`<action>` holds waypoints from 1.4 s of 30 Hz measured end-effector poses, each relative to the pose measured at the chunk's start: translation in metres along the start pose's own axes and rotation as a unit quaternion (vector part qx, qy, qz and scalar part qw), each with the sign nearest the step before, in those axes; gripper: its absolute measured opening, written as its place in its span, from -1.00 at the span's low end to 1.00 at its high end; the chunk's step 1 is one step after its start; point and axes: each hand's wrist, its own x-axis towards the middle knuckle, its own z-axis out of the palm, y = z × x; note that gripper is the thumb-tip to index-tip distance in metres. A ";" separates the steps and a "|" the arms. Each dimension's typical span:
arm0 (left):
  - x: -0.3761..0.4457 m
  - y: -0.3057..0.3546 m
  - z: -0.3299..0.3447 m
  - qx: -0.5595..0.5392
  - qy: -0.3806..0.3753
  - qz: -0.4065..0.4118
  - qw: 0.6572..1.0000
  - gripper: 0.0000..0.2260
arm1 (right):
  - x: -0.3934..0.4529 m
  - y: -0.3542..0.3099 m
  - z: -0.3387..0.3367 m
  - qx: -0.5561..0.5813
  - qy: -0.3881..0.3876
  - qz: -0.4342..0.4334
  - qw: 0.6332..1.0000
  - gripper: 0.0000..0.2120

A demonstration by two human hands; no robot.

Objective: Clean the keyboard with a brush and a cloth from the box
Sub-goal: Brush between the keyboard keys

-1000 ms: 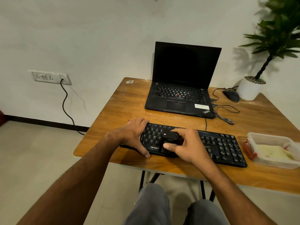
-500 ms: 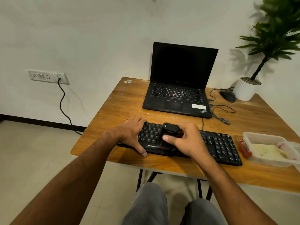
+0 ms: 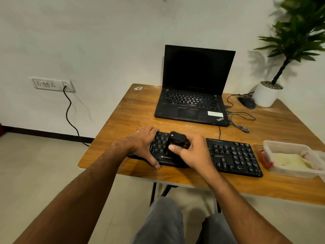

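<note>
**Brushing the left half of the keyboard**

Head view. The black keyboard (image 3: pixel 233 155) lies along the near edge of the wooden tabletop (image 3: pixel 133 113). The left hand (image 3: pixel 144 145) rests on the keyboard's left end, fingers loosely spread, the thumb lying along its front edge. The right hand (image 3: pixel 190 152) grips a small black brush (image 3: pixel 177 138) over the keyboard's left half, fingers curled round it and the thumb pressed against its near side. Just right of the keyboard stands a clear plastic box (image 3: pixel 288 147) holding a pale yellow cloth (image 3: pixel 290 160). Behind the keyboard sits an open laptop (image 3: pixel 193 95), its screen dark.
</note>
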 end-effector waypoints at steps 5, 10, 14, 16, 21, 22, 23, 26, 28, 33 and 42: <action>-0.001 0.000 0.000 0.000 -0.001 0.000 1.000 0.24 | -0.007 -0.001 -0.001 -0.041 -0.069 -0.001 0.997 -0.79; -0.001 0.000 0.000 -0.002 0.006 0.004 1.000 0.21 | 0.004 -0.013 0.012 -0.033 -0.002 -0.028 0.999 -0.75; -0.001 -0.003 0.004 0.004 0.009 0.008 1.000 0.26 | -0.008 -0.014 0.022 -0.070 -0.057 -0.034 0.995 -0.75; -0.001 -0.005 0.005 -0.003 0.015 0.011 1.000 0.30 | -0.007 -0.015 0.015 -0.066 -0.071 -0.025 0.995 -0.78; -0.001 -0.010 0.008 -0.015 0.034 0.035 0.999 0.29 | 0.007 -0.021 0.016 -0.020 -0.009 -0.024 0.999 -0.80; -0.002 -0.010 0.009 -0.016 0.041 0.039 0.998 0.28 | 0.006 -0.020 0.021 -0.021 -0.022 -0.024 0.999 -0.80; -0.003 -0.011 0.011 -0.018 0.046 0.040 0.998 0.29 | 0.003 -0.019 0.025 -0.026 -0.039 -0.024 0.999 -0.79; -0.007 -0.012 0.014 -0.022 0.057 0.035 0.998 0.29 | 0.000 -0.018 0.021 -0.066 -0.090 -0.017 0.994 -0.78; -0.007 -0.012 0.014 -0.023 0.063 0.030 0.997 0.28 | 0.006 -0.019 0.012 -0.081 -0.099 -0.007 0.992 -0.79; -0.005 -0.012 0.013 -0.028 0.053 0.036 0.998 0.20 | 0.014 -0.025 0.020 -0.030 -0.058 -0.005 0.998 -0.79; -0.006 -0.003 0.005 -0.004 0.027 0.016 1.000 0.26 | 0.020 -0.016 -0.035 -0.088 -0.087 0.059 0.991 -0.75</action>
